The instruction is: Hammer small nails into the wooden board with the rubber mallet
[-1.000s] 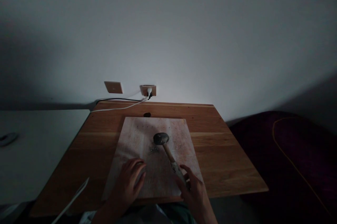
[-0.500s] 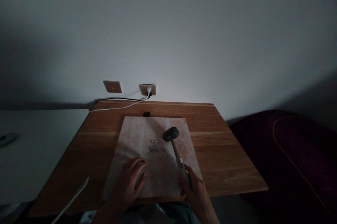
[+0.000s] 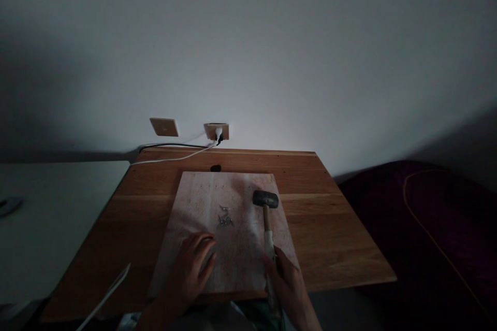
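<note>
My right hand (image 3: pixel 285 276) grips the handle of a rubber mallet (image 3: pixel 267 222), whose black head points away from me over the right part of a pale board (image 3: pixel 236 258). At the board's left side rests my left hand (image 3: pixel 194 261), fingers curved and apart from the thumb, with nothing visible in it. Just beyond its fingertips lies a small loose pile of metal screws or nails (image 3: pixel 225 218); which kind is too small to tell. A row of small dark marks runs along the board's far edge.
The board lies on a wooden table (image 3: pixel 322 222) against a wall. White and black cables run from a wall socket (image 3: pixel 217 132) along the table's back edge. A white surface (image 3: pixel 58 227) stands left, a thin white strip (image 3: pixel 104 294) front left, and a dark purple object (image 3: pixel 435 217) right.
The mallet's head has swung to the right, and its handle now lies straighter and further back through my right hand. My left hand and the small metal pieces have stayed put.
</note>
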### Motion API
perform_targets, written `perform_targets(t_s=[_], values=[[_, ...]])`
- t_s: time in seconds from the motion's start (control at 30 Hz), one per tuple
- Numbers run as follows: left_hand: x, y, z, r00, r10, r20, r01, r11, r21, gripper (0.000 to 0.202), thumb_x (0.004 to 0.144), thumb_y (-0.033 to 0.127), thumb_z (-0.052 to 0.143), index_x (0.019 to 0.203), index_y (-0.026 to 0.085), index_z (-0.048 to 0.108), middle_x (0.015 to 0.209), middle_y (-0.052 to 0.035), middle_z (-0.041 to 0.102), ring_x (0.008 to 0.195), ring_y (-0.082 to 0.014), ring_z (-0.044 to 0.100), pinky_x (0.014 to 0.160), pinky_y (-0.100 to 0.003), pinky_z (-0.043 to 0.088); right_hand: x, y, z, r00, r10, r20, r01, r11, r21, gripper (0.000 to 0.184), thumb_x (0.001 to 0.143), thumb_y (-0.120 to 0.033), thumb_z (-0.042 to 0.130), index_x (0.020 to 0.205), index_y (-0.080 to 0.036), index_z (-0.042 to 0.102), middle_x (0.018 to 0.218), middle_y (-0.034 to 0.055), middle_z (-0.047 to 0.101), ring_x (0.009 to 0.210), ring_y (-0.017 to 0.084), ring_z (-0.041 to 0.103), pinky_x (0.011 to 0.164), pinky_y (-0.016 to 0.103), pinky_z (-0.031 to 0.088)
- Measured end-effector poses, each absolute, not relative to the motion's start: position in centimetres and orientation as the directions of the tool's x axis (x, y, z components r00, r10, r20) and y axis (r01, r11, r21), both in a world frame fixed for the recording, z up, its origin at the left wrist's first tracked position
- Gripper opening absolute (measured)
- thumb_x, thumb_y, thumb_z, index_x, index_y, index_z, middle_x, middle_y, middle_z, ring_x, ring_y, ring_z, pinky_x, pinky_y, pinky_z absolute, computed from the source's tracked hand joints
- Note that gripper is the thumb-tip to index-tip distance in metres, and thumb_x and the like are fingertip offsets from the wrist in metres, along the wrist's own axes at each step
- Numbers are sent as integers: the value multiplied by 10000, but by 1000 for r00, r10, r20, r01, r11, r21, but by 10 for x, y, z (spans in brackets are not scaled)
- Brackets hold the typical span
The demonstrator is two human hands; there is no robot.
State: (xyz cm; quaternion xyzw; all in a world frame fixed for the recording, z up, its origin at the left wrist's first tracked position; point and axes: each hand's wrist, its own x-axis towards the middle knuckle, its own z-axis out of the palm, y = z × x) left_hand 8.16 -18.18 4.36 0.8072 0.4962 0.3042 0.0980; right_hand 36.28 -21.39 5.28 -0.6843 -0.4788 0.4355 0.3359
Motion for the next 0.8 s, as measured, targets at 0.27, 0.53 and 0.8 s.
perform_targets(t_s=[0.27,0.53,0.8], values=[[83,-181,47,337,855,395,736,-501,456,241,1025,270,533,1208,244,688,1187,-92,729,1092,-261,694,925,-392,597,360,-222,56,239,966,-94,636,-229,-737,771,908,-817,480,1316,-193,672,922,173,798,799,351,769,699,394,566],[82,-181,47,331,863,381,740,-489,462,247,1027,295,531,1205,248,696,1195,-100,731,1095,-270,695,932,-402,598,368,-222,63,136,991,-21,752,-117,-649,470,983,-542,581,1375,-293,654,1166,136,785,834,333,787,651,380,603],[84,-182,47,323,870,373,741,-478,472,245,1023,284,528,1196,249,698,1180,-90,734,1092,-266,694,933,-392,592,371,-220,45,-60,961,270,788,211,-578,326,1039,-402,517,1322,-280,623,1128,118,778,893,288,790,746,390,671]])
